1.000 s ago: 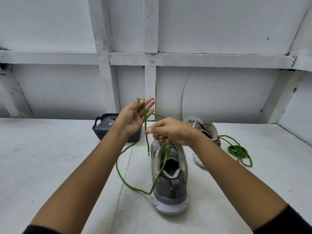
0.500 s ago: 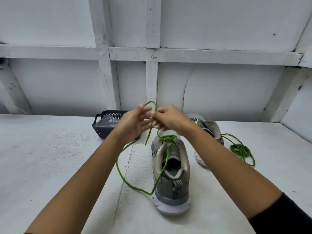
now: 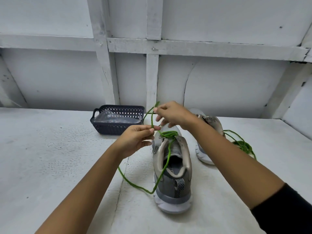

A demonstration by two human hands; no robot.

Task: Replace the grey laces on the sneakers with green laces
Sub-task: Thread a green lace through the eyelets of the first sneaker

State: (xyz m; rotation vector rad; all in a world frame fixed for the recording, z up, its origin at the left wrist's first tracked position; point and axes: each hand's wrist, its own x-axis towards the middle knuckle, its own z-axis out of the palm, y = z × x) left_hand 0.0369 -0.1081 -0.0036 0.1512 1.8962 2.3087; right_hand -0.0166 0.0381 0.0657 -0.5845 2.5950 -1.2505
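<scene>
A white wall (image 3: 219,81) of flat panels crossed by painted beams fills the upper half of the view, scuffed and cracked in places. Below it spreads a white table (image 3: 42,157) with a rough, speckled top and a seam running toward the viewer.

A grey sneaker (image 3: 173,183) stands in the middle of the table, heel nearest. A second sneaker (image 3: 211,122) lies behind it to the right, partly hidden by the right forearm. A dark basket (image 3: 116,127) holding clear plastic sits at the back, near the wall.

The left hand (image 3: 135,141) pinches the green lace (image 3: 162,169) between thumb and forefinger, and the right hand (image 3: 173,114) pinches it higher, near its tip, with its other fingers loosely spread. The lace bunches on the near sneaker's front, runs through its opening and loops onto the table. Another green lace (image 3: 243,146) lies coiled at the right.
</scene>
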